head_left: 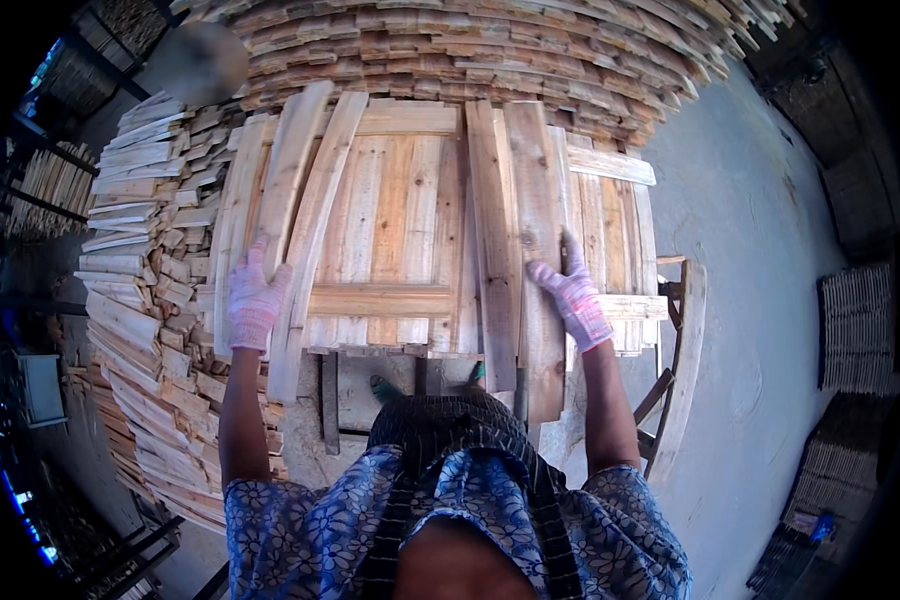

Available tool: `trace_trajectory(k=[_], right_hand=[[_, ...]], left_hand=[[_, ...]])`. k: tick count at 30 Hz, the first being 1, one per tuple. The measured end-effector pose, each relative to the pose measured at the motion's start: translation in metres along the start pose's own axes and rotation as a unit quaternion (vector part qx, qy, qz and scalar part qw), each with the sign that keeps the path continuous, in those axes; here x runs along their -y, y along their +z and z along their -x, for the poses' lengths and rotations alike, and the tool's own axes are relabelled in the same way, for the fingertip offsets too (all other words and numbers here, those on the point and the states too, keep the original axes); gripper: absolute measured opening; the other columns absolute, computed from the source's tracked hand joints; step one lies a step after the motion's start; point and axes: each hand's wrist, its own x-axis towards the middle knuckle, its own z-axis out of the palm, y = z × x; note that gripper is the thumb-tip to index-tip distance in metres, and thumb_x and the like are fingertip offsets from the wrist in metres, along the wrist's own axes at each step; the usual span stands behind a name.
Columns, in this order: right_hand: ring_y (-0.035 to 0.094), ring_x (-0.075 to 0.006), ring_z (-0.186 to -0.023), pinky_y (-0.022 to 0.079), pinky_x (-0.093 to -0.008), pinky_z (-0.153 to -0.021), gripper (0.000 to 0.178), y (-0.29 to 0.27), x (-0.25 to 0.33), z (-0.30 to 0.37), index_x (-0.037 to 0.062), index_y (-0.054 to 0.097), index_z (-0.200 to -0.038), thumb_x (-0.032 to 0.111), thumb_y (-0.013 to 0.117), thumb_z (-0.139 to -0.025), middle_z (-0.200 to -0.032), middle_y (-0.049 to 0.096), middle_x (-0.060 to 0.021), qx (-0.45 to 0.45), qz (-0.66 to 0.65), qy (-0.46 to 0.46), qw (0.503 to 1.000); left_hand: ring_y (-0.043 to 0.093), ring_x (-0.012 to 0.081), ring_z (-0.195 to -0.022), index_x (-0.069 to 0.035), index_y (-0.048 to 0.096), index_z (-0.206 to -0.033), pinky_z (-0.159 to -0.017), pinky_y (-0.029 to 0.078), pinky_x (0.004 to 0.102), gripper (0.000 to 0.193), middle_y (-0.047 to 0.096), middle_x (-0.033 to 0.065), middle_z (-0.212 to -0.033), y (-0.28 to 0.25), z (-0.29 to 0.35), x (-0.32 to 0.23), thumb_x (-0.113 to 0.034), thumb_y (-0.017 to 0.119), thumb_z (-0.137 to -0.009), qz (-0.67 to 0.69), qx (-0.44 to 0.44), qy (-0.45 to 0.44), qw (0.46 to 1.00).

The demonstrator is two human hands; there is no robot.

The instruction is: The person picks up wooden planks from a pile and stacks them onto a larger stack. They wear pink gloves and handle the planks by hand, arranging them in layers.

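Observation:
Both my hands wear pale, pinkish knit gloves. At the left, my left hand (256, 305) grips the outer edge of a wide wooden board (295, 165), its thumb beside a narrower wooden slat (320, 225). On the other side, my right hand (574, 298) holds the edge of a knotty wooden board (538, 210), thumb over its face and fingers along its right side. A darker board (492, 245) lies against that one. These loose pieces rest lengthwise on a panel of joined planks (395, 215) with crosspieces, and several ends overhang its near edge.
Stacked timber (450, 50) rises beyond the panel. A tall pile of rough wood pieces (135, 290) stands close on the left. A curved-looking wooden frame (682, 360) stands at the right, beside grey floor (750, 250). Slatted bundles (858, 330) line the far right.

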Motion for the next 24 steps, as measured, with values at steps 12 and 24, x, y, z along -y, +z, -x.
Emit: trace_trajectory(k=[12, 24], right_hand=[[0.056, -0.0208, -0.127, 0.047, -0.0353, -0.104, 0.075, -0.169, -0.119, -0.103, 0.0078, 0.025, -0.161, 0.037, 0.061, -0.101, -0.144, 0.056, -0.0103, -0.04, -0.006, 0.042, 0.998], [0.062, -0.0307, -0.104, 0.052, -0.0434, -0.092, 0.073, -0.048, 0.027, -0.076, 0.0065, 0.037, -0.153, 0.046, 0.065, -0.098, -0.107, 0.063, -0.0141, 0.001, 0.161, -0.059, 0.985]], left_hand=[[0.055, 0.0421, -0.123, -0.015, 0.029, -0.158, -0.106, 0.044, 0.0485, 0.086, 0.055, 0.0256, -0.13, -0.013, -0.056, -0.018, -0.03, 0.071, -0.085, 0.085, 0.02, -0.021, 0.996], [0.067, 0.0265, -0.088, -0.014, 0.03, -0.156, -0.072, 0.061, 0.0354, 0.084, 0.06, 0.0183, -0.125, 0.016, 0.089, -0.279, -0.016, 0.075, -0.085, 0.492, 0.248, -0.009, 0.834]])
